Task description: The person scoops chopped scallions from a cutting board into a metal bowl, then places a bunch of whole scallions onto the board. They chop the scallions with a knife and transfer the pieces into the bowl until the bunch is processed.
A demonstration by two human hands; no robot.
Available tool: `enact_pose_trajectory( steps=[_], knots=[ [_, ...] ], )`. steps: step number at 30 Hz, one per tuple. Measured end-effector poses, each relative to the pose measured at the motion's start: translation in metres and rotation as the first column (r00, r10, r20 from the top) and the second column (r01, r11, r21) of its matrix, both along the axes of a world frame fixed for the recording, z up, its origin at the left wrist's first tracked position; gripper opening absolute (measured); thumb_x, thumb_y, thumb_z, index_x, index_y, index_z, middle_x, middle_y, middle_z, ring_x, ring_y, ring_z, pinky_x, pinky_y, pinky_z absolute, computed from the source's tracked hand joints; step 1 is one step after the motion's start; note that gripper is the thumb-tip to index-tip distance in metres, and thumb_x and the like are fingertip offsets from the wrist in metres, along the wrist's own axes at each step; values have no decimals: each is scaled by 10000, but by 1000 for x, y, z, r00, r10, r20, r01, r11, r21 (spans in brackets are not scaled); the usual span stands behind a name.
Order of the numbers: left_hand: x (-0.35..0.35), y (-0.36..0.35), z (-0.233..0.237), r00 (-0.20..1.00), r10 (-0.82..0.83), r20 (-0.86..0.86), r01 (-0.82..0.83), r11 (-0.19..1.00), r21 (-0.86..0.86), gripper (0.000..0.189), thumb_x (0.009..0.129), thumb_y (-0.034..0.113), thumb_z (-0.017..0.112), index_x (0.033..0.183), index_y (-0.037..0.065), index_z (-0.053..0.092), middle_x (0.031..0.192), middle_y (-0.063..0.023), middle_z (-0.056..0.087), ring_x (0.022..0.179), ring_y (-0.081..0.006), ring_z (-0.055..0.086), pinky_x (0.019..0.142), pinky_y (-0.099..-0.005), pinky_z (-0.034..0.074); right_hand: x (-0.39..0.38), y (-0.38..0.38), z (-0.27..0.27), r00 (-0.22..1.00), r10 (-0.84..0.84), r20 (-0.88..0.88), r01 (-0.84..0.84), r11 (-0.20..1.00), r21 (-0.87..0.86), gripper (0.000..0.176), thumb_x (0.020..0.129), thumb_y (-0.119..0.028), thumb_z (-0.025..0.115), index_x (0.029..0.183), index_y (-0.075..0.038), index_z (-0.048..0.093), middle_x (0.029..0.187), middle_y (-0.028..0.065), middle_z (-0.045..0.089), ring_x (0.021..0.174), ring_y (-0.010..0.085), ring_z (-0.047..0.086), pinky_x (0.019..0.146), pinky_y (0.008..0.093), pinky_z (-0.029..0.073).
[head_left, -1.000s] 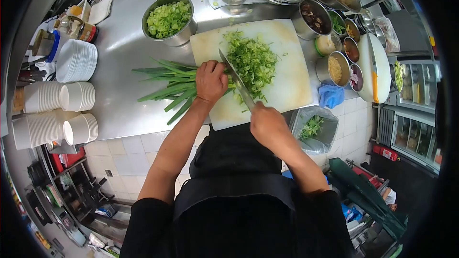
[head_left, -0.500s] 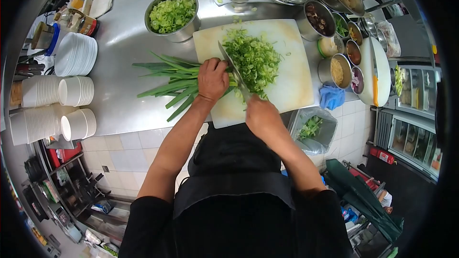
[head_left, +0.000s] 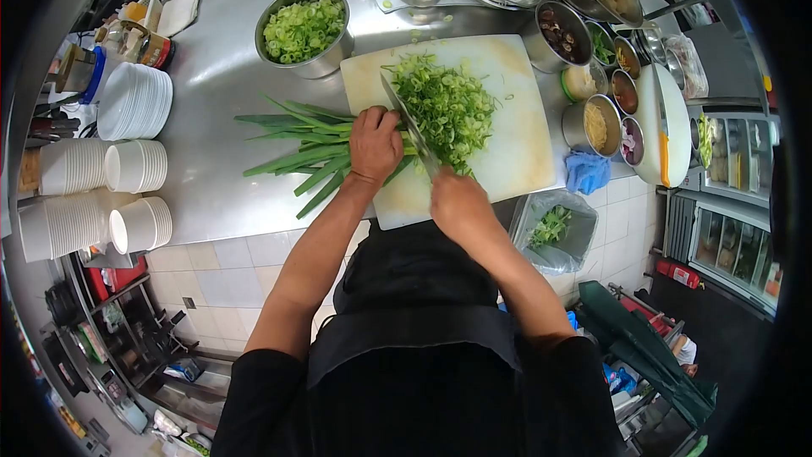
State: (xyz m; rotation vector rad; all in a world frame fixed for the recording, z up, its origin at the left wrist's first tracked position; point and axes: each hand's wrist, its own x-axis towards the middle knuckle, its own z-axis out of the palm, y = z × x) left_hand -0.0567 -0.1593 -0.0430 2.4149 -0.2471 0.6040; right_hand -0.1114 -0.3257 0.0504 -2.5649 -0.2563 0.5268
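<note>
My left hand (head_left: 375,144) is closed over a bunch of green onions (head_left: 317,148), whose long green tops spread left over the steel counter. In my right hand (head_left: 459,203) is the handle of a kitchen knife (head_left: 413,125). Its blade points up and left, close beside my left fingers, at the cut end of the bunch. A heap of sliced green onion (head_left: 444,110) lies just right of the blade on the white cutting board (head_left: 524,135). Beyond the board's upper left corner stands a steel pot (head_left: 326,59) holding more sliced green onion (head_left: 303,31).
Stacked white plates (head_left: 135,101) and white bowls (head_left: 139,224) stand at the counter's left. Several steel containers with ingredients, including a pot (head_left: 584,131), line the right, near a blue cloth (head_left: 588,171). A lined bin (head_left: 575,245) sits below the board's right edge.
My right hand and the knife have shifted very slightly left. My left hand keeps its hold on the green onions, almost in the same place.
</note>
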Motion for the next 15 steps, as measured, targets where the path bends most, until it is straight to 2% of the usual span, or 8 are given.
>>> enact_pose_trajectory(
  steps=[1, 5, 8, 11, 13, 15],
  knots=[
    [0, 0, 0, 1000, -2, 12, 2, 1000, -4, 228, 731, 30, 533, 945, 63, 605, 953, -135, 564, 868, -354, 551, 754, -450, 469, 8, 5, -21, 995, 15, 102, -18, 999, 28, 143, 868, -65, 506, 895, 71, 543, 712, 300, 628, 733, 465, 648, 692, 524, 526],
    [-1, 0, 2, 1000, 0, 23, 0, 1000, -1, 237, 725, 13, 533, 947, 62, 603, 951, -139, 562, 873, -358, 551, 751, -449, 471, 23, 11, -13, 997, -60, 58, 58, 998, 27, 157, 885, -79, 506, 892, 73, 544, 703, 294, 628, 723, 464, 646, 682, 527, 523],
    [0, 1, -3, 999, -2, 37, 4, 999, -43, 248, 721, 1, 528, 950, 61, 601, 947, -143, 557, 875, -361, 551, 752, -448, 470, 19, -6, 12, 998, -29, 48, 25, 997, 68, 166, 887, -90, 516, 899, 73, 545, 694, 296, 624, 714, 461, 646, 677, 532, 522],
    [-1, 0, 0, 999, 18, 34, -16, 998, -55, 243, 718, -6, 522, 942, 54, 597, 939, -147, 550, 872, -364, 549, 751, -446, 470, -8, -14, 53, 1000, -11, -14, 11, 1000, -12, 173, 888, -95, 528, 911, 75, 546, 697, 296, 624, 719, 460, 648, 679, 533, 520],
    [1, 1, -6, 999, 15, 47, -12, 999, -49, 248, 709, 4, 547, 945, 63, 598, 933, -138, 536, 861, -359, 538, 747, -451, 464, -19, -15, 61, 997, -21, -77, 22, 1000, 3, 190, 933, -145, 508, 918, 43, 529, 683, 284, 609, 684, 481, 613, 660, 556, 491],
    [0, 2, -8, 998, 10, 60, -8, 999, -39, 256, 700, 13, 572, 948, 71, 599, 926, -129, 521, 849, -354, 527, 743, -456, 458, -12, -7, 21, 999, 21, -48, -22, 1000, -2, 191, 932, -142, 504, 928, 47, 526, 694, 282, 615, 683, 480, 614, 663, 554, 493]
  ],
)
